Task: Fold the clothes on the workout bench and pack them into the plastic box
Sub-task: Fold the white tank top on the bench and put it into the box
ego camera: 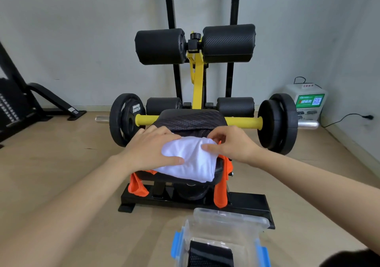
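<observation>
Shirt (191, 163) soft, light, limp. My left hand (152, 149) presses it flat; right hand (232, 143) pinches far edge. Best lifted by folded edges.

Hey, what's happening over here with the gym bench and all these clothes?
A person is folding a white garment on the workout bench. The left hand lies flat on it, while the right hand pinches its far edge. An orange garment lies underneath, hanging off both sides, and a dark mesh garment sits further back on the bench. On the floor in front, the plastic box already holds one dark folded piece.
</observation>
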A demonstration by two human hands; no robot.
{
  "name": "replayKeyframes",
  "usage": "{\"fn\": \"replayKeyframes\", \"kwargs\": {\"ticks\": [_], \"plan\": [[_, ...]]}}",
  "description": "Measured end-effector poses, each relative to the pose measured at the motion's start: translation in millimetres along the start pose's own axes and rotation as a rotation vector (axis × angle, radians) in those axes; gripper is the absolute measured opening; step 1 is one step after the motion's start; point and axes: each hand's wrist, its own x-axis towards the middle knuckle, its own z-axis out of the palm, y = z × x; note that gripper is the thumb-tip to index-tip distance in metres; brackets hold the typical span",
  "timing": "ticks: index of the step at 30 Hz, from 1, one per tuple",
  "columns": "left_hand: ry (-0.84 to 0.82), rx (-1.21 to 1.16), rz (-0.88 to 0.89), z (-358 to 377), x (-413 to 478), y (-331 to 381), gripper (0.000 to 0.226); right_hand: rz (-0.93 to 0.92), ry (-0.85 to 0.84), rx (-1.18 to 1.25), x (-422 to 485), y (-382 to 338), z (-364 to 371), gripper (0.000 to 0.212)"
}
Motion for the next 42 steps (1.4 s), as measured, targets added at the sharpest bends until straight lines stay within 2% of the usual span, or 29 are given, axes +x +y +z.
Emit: {"fn": "replayKeyframes", "kwargs": {"ticks": [3, 7, 9, 11, 12, 14, 15, 17, 21, 24, 27, 30, 34, 37, 42], "plan": [[-0.029, -0.059, 0.001, 3, 2, -8, 0.085, 0.019, -0.045, -0.098, -1, 1, 4, 0.028], [-0.097, -0.209, -0.008, 0, 7, -12, 0.081, -0.036, -0.011, -0.191, -4, 0, 9, 0.035], [-0.131, -0.313, -0.058, -6, 8, -11, 0.068, -0.102, 0.032, -0.204, -6, 0, 12, 0.033], [-0.152, -0.309, -0.084, -12, 10, -11, 0.057, -0.152, 0.055, -0.207, -7, 0, 14, 0.031], [-0.149, -0.259, -0.066, -14, 12, -11, 0.062, -0.160, 0.055, -0.207, -7, 0, 15, 0.029], [-0.127, -0.197, -0.042, -19, 14, -11, 0.074, -0.161, 0.044, -0.191, -7, -1, 15, 0.027], [-0.100, -0.190, -0.042, -22, 15, -11, 0.071, -0.164, 0.041, -0.181, -8, -1, 15, 0.025], [-0.037, -0.225, -0.034, -26, 13, -13, 0.060, -0.184, 0.057, -0.160, -10, -3, 15, 0.023], [0.030, -0.461, -0.008, -33, -1, -18, 0.048, -0.196, 0.073, -0.010, -17, -7, 8, 0.014], [0.089, -0.583, -0.049, -34, -9, -17, 0.024, -0.206, 0.068, 0.156, -22, -6, -3, 0.010], [0.171, -0.682, -0.054, -31, -11, -20, 0.015, -0.171, 0.135, 0.221, -19, 1, -16, 0.004], [0.177, -0.744, -0.075, -27, -15, -26, 0.009, -0.166, 0.195, 0.199, -11, 11, -29, 0.007], [0.177, -0.789, -0.054, -26, -16, -26, 0.012, -0.215, 0.061, 0.136, -12, 4, -26, 0.029], [0.180, -0.795, -0.031, -26, -16, -25, 0.010, -0.256, 0.002, 0.081, -12, -5, -15, 0.022], [0.184, -0.811, -0.030, -22, -16, -28, 0.007, -0.243, 0.073, 0.025, -11, -6, -14, 0.009]]}}
